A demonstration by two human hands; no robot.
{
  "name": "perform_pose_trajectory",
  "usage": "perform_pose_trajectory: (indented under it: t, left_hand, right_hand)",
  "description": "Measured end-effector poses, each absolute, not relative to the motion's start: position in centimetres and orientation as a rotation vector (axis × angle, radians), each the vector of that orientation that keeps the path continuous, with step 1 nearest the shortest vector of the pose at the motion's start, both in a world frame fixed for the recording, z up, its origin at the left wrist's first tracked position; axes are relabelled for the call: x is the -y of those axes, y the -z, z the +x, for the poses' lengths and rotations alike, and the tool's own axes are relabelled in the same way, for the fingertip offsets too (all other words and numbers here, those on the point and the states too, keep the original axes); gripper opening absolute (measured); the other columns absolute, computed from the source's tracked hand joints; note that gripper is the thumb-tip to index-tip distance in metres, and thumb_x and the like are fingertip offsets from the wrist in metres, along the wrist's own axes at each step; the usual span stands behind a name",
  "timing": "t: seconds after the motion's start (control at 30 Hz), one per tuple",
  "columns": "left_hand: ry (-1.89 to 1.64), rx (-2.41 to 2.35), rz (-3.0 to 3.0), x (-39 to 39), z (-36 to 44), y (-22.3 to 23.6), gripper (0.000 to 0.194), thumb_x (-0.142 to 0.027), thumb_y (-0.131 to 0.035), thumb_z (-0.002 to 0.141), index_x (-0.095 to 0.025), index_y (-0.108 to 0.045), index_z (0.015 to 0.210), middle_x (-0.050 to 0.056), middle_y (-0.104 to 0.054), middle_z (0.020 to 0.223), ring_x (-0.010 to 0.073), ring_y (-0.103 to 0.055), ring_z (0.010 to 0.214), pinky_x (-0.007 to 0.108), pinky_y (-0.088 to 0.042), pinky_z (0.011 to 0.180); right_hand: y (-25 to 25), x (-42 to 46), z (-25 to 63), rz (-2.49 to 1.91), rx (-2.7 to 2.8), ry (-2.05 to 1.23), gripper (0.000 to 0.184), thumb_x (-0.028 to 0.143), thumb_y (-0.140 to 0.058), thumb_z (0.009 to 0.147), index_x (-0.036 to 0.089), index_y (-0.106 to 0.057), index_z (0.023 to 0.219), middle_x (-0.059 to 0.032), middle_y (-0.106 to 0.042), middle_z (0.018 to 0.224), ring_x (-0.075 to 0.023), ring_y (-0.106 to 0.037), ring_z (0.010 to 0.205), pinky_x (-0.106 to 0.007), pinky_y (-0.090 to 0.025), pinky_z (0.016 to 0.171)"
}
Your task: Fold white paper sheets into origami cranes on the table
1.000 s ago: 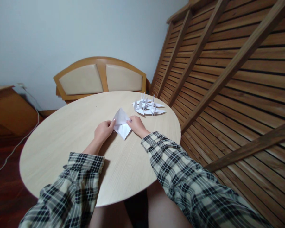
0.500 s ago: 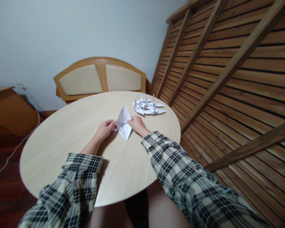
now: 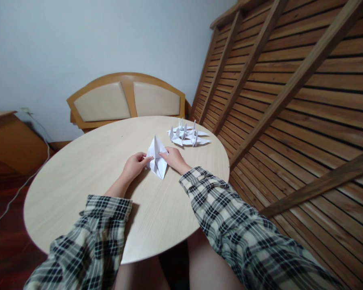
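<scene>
A partly folded sheet of white origami paper [image 3: 157,155], diamond-shaped with an upper flap raised, is held between my two hands just over the round table [image 3: 78,173]. My left hand [image 3: 136,164] pinches its left edge, the thumb lying on top of the paper. On the other side my right hand [image 3: 174,159] grips the right edge, with its thumb pressed on the inner face. The fingers under the paper are hidden. Several finished white paper cranes [image 3: 193,139] stand grouped beyond my right hand.
A slatted wooden panel [image 3: 278,92] rises close along the table's right side. Behind the table is a headboard [image 3: 101,102] with cream pads. A wooden cabinet [image 3: 12,141] and a white cable [image 3: 27,185] are at the left.
My left thumb has come over the paper's left edge onto its face. The raised upper flap has narrowed and its tip has shifted slightly left. My right hand has barely moved.
</scene>
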State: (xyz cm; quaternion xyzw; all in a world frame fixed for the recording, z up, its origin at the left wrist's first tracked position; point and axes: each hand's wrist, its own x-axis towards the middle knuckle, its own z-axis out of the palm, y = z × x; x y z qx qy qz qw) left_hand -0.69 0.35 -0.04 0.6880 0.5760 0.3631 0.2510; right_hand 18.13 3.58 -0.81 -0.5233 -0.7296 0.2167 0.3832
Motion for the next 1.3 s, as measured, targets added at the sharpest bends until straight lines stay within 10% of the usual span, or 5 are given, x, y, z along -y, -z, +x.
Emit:
perform_pose_trajectory:
  t: [1.1,1.3]
  left_hand:
    - [-0.873,-1.747,2.051,0.1,-0.3,-0.3,0.027,-0.046,-0.053,0.082,-0.02,-0.056,0.079,0.005,-0.061,0.073,0.0188,-0.054,0.067,0.031,-0.036,0.062]
    - [-0.884,-1.796,2.026,-0.1,-0.5,-0.3,0.026,-0.042,-0.052,0.083,-0.018,-0.06,0.089,0.007,-0.064,0.078,0.0197,-0.056,0.07,0.031,-0.036,0.063]
  right_hand:
    - [0.3,-3.2,18.3,-1.372,1.929,-0.36,0.009,0.017,-0.056,0.081,0.015,-0.065,0.078,-0.0063,-0.066,0.08,-0.0156,-0.054,0.074,-0.025,-0.036,0.066]
    - [-0.4,-3.9,18.4,-1.3,1.656,-0.983,0.032,0.027,-0.04,0.096,0.013,-0.063,0.078,-0.0032,-0.06,0.067,-0.0113,-0.052,0.058,-0.024,-0.043,0.061]
